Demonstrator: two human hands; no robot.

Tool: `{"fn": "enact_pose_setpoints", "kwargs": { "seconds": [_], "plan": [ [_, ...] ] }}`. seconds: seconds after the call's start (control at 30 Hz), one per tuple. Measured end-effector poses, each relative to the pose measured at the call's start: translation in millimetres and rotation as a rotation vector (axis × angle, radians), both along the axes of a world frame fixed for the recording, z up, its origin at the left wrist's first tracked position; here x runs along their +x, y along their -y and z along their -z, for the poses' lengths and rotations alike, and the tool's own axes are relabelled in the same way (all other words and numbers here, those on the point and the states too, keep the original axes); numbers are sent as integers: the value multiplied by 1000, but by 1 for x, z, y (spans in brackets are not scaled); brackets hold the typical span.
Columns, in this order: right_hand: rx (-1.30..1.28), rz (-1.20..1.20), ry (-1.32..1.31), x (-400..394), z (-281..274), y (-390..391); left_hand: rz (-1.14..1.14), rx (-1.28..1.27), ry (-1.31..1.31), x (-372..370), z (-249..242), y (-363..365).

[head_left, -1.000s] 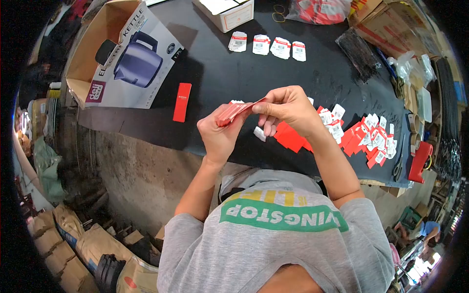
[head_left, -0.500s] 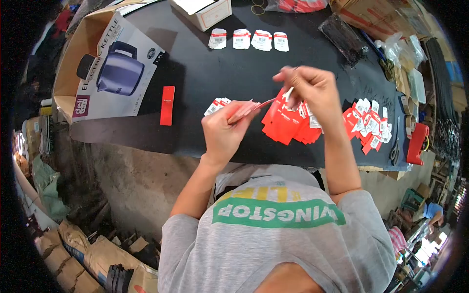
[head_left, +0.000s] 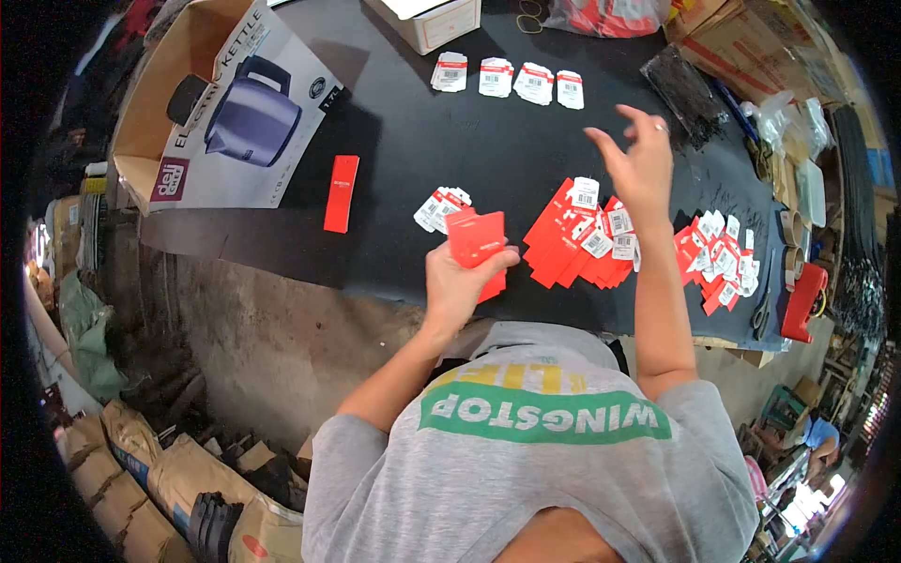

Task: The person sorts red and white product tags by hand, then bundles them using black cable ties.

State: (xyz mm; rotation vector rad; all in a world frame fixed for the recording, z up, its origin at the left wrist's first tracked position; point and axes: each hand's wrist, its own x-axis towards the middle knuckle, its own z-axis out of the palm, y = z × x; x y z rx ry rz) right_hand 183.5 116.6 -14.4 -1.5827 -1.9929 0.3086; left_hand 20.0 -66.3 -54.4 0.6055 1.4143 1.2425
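My left hand [head_left: 454, 287] is closed around red cardboard tags [head_left: 476, 236], their printed faces turned up. Just beyond it lies a small heap of white barcode tags [head_left: 437, 210]. My right hand [head_left: 642, 169] hangs in the air with its thumb and fingers apart and nothing between them. Below it on the table is a fanned pile of red tags [head_left: 551, 246] with white barcode tags [head_left: 597, 242] on and among them. Farther right sits a second mixed pile of red and white tags [head_left: 721, 258].
A kettle carton [head_left: 296, 131] stands at left near a neat red tag stack [head_left: 341, 194]. White tag stacks [head_left: 496, 77] line the back beside a white box [head_left: 441, 26]. Scissors [head_left: 761, 314] and a red tape dispenser [head_left: 804, 302] lie by the right edge.
My right hand has pulled up and away from the tags and spread its fingers. The left hand has turned, bringing the red tags' faces into view. The camera view has shifted slightly.
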Motion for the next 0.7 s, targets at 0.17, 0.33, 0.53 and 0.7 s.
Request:
{"fn": "enact_pose_setpoints", "kwargs": {
  "seconds": [0.17, 0.33, 0.53, 0.7],
  "plan": [
    [-289, -322, -262, -70, 37, -13, -116, -82, 342, -16, -14, 3],
    [-263, -228, -103, -121, 50, -13, -196, -34, 558, -20, -24, 6],
    [-237, -235, -35, -133, 59, -10, -186, 3, 545, -31, -20, 2],
    [-304, -302, -393, -118, 56, -16, -286, 98, 339, -41, -19, -8]
  ]
}}
